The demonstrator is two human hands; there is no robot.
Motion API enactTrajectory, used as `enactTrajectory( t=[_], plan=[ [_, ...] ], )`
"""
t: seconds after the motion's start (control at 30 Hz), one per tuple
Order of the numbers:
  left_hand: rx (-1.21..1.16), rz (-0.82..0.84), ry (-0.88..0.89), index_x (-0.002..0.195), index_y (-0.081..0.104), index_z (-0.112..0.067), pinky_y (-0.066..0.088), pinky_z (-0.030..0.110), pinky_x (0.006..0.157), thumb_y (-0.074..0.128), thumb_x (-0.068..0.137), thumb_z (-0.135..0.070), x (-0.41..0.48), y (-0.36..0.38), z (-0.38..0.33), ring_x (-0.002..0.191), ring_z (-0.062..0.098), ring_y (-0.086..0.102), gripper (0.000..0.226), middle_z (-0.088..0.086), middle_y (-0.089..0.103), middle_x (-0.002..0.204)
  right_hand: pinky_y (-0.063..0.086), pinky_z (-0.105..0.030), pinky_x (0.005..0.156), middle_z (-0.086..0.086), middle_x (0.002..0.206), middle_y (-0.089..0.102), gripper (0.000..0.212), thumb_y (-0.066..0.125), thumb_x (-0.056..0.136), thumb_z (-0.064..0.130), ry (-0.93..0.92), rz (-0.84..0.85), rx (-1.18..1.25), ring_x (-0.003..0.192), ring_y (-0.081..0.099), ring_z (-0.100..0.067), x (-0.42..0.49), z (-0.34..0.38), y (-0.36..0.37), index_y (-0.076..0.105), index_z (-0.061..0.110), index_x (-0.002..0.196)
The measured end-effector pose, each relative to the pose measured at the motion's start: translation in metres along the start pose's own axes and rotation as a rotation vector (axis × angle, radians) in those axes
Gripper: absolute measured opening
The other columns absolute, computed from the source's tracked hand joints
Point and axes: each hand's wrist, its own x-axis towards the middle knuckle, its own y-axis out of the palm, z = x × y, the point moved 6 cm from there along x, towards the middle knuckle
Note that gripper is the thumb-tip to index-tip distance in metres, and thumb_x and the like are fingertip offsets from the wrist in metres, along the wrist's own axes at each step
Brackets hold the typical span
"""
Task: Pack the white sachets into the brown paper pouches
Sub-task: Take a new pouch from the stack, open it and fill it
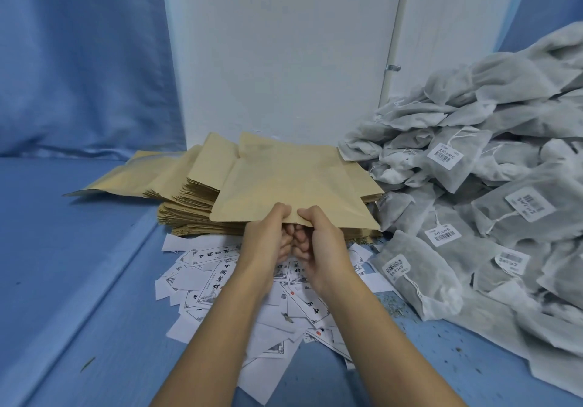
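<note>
Blue tabletop [79, 280], smooth, with a few dark specks and crumbs near the right side. Behind it we have a white wall [284, 43] with a thin pipe [392, 69] clipped to it, and a blue curtain [79, 59] hanging at the left

We hold one brown paper pouch [293, 185] by its near edge, just above the stack of pouches [195, 192]. Our left hand [268, 242] and right hand [321, 242] sit side by side, both pinching that edge, thumbs on top and fingers curled underneath. The pouch looks flat; we can't tell whether its mouth is open or whether anything is inside

The stack sits mid-table against the wall and fans out to the left. It's matte kraft paper, rectangular with rounded corners

The white sachets [473, 170] are in a big loose heap on the right, touching the stack's right edge. None is in either hand. They're thin non-woven fabric with dark filling showing through, drawstring cords and white barcode stickers

Printed paper labels [208, 277] are scattered flat under our forearms, in front of the stack. They're white with black characters and framed borders
</note>
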Motion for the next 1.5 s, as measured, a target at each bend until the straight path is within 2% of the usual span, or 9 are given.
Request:
enactTrajectory(
  t=[0.2, 0.37, 0.67, 0.87, 1.0, 1.13, 1.23, 1.33, 1.5],
  plan=[
    [-0.060, -0.094, 0.081, 0.054, 0.041, -0.011, 0.014, 0.015, 0.032, 0.052, 0.086, -0.010, 0.006, -0.008, -0.004, 0.028, 0.006, 0.020, 0.035, -0.008, 0.030, 0.034, 0.016, -0.017, 0.033, 0.004, 0.040, 0.038, 0.030, 0.053, 0.089, 0.011, -0.020, 0.002, 0.096, 0.034, 0.025, -0.007, 0.001, 0.006, -0.002, 0.043, 0.011, 0.061],
    [-0.020, -0.014, -0.003, 0.053, 0.041, -0.012, 0.014, 0.015, 0.031, 0.049, 0.087, -0.016, 0.004, -0.007, -0.001, 0.028, 0.007, 0.019, 0.036, -0.006, 0.030, 0.033, 0.020, -0.019, 0.038, 0.002, 0.043, 0.043, 0.039, 0.056, 0.088, 0.017, -0.006, 0.066, -0.076, 0.038, 0.028, -0.009, -0.003, 0.001, 0.005, 0.055, 0.012, 0.050],
    [-0.124, -0.242, 0.171, 0.057, 0.031, -0.017, 0.015, 0.015, 0.034, 0.048, 0.087, -0.012, 0.006, -0.026, -0.009, 0.031, 0.008, 0.020, 0.034, -0.009, 0.027, 0.036, 0.019, -0.019, 0.035, 0.003, 0.042, 0.039, 0.028, 0.053, 0.087, 0.016, -0.010, -0.033, -0.059, 0.035, 0.026, -0.009, -0.003, 0.005, 0.000, 0.050, 0.009, 0.060],
    [-0.137, -0.362, 0.211, 0.062, 0.042, -0.017, 0.024, 0.015, 0.033, 0.040, 0.090, -0.017, 0.009, -0.038, -0.008, 0.036, 0.007, 0.035, 0.028, -0.008, 0.040, 0.044, 0.024, -0.016, 0.034, 0.006, 0.037, 0.039, 0.012, 0.056, 0.084, 0.011, -0.057, -0.158, 0.008, 0.031, 0.028, -0.006, -0.001, 0.007, -0.010, 0.047, 0.010, 0.075],
    [-0.160, -0.363, 0.214, 0.061, 0.044, -0.016, 0.027, 0.015, 0.034, 0.041, 0.089, -0.021, 0.012, -0.038, -0.004, 0.034, 0.008, 0.037, 0.029, -0.011, 0.042, 0.037, 0.021, -0.017, 0.036, 0.004, 0.041, 0.040, 0.023, 0.056, 0.086, 0.011, 0.008, -0.067, -0.035, 0.034, 0.026, -0.008, -0.002, 0.000, -0.004, 0.050, 0.012, 0.063],
    [0.012, -0.218, 0.103, 0.057, 0.056, -0.009, 0.037, 0.021, 0.039, 0.058, 0.085, -0.023, 0.013, -0.020, 0.010, 0.034, 0.016, 0.044, 0.031, 0.004, 0.052, 0.044, 0.027, -0.018, 0.038, 0.002, 0.043, 0.045, 0.028, 0.057, 0.086, 0.017, 0.044, 0.016, -0.111, 0.034, 0.036, -0.009, -0.004, -0.009, 0.003, 0.052, 0.012, 0.060],
    [0.001, -0.272, 0.126, 0.067, 0.056, -0.010, 0.045, 0.025, 0.049, 0.059, 0.085, -0.012, 0.013, -0.021, 0.003, 0.045, 0.014, 0.053, 0.018, 0.004, 0.061, 0.063, 0.029, -0.018, 0.036, 0.000, 0.045, 0.051, 0.022, 0.053, 0.088, 0.024, 0.032, -0.106, 0.099, 0.034, 0.043, -0.011, -0.003, -0.006, -0.009, 0.056, 0.010, 0.071],
    [-0.163, -0.247, 0.176, 0.077, 0.056, -0.014, 0.050, 0.022, 0.045, 0.050, 0.089, -0.003, 0.011, -0.020, -0.010, 0.065, 0.011, 0.058, 0.017, 0.000, 0.062, 0.076, 0.042, -0.019, 0.036, -0.008, 0.068, 0.062, 0.011, 0.056, 0.089, 0.009, -0.050, -0.230, 0.281, 0.037, 0.054, -0.013, -0.004, 0.001, -0.024, 0.059, 0.002, 0.097],
    [-0.227, -0.304, 0.280, 0.093, 0.057, -0.019, 0.055, 0.023, 0.056, 0.050, 0.091, -0.005, 0.007, -0.034, -0.027, 0.070, 0.003, 0.061, 0.016, -0.006, 0.064, 0.089, 0.052, -0.021, 0.046, -0.014, 0.098, 0.067, 0.031, 0.056, 0.091, -0.002, -0.052, -0.090, 0.233, 0.053, 0.068, -0.019, -0.009, 0.003, -0.007, 0.057, 0.006, 0.121]
  ],
)
